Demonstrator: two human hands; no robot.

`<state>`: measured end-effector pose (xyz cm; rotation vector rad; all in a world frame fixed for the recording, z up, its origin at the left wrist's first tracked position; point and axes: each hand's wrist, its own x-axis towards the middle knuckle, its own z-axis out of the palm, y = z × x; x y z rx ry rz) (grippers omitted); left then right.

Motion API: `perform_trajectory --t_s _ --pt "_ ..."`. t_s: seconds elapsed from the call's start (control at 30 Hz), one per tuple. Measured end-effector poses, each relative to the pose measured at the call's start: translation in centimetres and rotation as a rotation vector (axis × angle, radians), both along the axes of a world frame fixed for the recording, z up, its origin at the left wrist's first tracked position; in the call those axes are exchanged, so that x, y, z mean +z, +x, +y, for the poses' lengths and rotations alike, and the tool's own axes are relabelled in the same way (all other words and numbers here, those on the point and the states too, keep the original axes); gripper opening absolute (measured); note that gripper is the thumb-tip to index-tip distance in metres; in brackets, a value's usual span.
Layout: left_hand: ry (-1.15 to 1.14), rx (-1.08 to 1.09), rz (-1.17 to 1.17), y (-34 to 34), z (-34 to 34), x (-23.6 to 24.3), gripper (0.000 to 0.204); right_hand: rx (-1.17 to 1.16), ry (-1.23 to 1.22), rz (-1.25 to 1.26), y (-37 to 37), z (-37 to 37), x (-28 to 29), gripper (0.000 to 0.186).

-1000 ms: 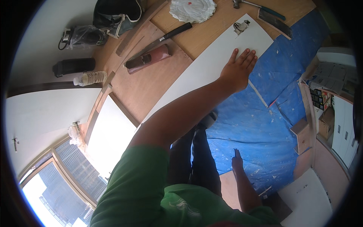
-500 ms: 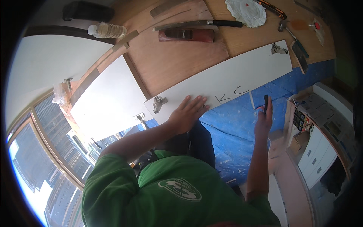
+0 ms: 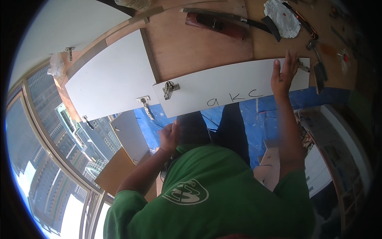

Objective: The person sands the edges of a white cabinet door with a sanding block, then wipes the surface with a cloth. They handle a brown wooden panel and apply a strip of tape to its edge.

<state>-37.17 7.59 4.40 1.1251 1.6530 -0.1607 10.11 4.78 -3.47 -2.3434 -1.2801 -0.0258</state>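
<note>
Nearest is the green shirt [image 3: 223, 175], with a white printed emblem on its chest. Just beyond it, the left hand [image 3: 169, 137] is loosely curled beside the near left corner of a long white board [image 3: 234, 79]; whether its fingers hold anything, I cannot tell. The board lies across the near side of the wooden worktop [image 3: 294, 47] — a few large dark handwritten letters run along its near edge, right of the middle. A metal hinge [image 3: 171, 90] sits at its left end and another metal hinge [image 3: 303, 65] at its right end. Near that right one is the right hand [image 3: 284, 77], its grip wide, thumb apart from the fingers; contact with the board is unclear.

To the left lies a second white panel [image 3: 113, 75], with a clear plastic bag [image 3: 57, 65] past its far left side, its contents unclear. Farther back are a dark red block-shaped tool [image 3: 199, 23], a black-handled blade [image 3: 215, 13], a crumpled white round piece [image 3: 284, 18] and, at the far edge, a clear bottle [image 3: 135, 3] — cut off, its filling too indistinct to tell.
</note>
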Motion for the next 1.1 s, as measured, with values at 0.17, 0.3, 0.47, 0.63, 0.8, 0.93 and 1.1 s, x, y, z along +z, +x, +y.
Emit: perform_trajectory --t_s 0.17,0.3,0.47,0.63,0.8,0.93,1.1 --pt "-0.002 0.166 0.185 -1.5 -4.8 -3.5 0.053 -0.166 -0.098 0.206 2.7 -10.3 -1.0 0.046" --pt "0.165 -0.02 -0.236 1.7 -9.0 -5.5 0.041 -0.558 -0.261 0.787 8.1 -15.5 1.0 0.039" --pt "-0.058 0.546 -0.305 3.5 -9.3 -5.9 0.036 -0.519 -0.28 0.863 12.4 -19.6 2.0 0.06" --pt "0.177 0.833 -0.095 2.5 -5.7 -4.6 0.077 -0.688 0.005 1.066 15.1 -20.1 -0.2 0.066" --pt "0.156 0.819 -0.272 0.8 -3.2 -5.0 0.074 -0.572 -0.033 0.544 15.6 -17.5 -0.5 0.044" --pt "0.123 0.866 -0.369 0.5 -2.4 -6.1 0.063 -0.415 0.122 0.654 14.9 -10.5 4.2 0.041" --pt "0.096 0.945 -0.417 0.4 -1.7 -6.5 0.057 0.038 0.001 0.469 15.9 0.0 4.3 0.025"
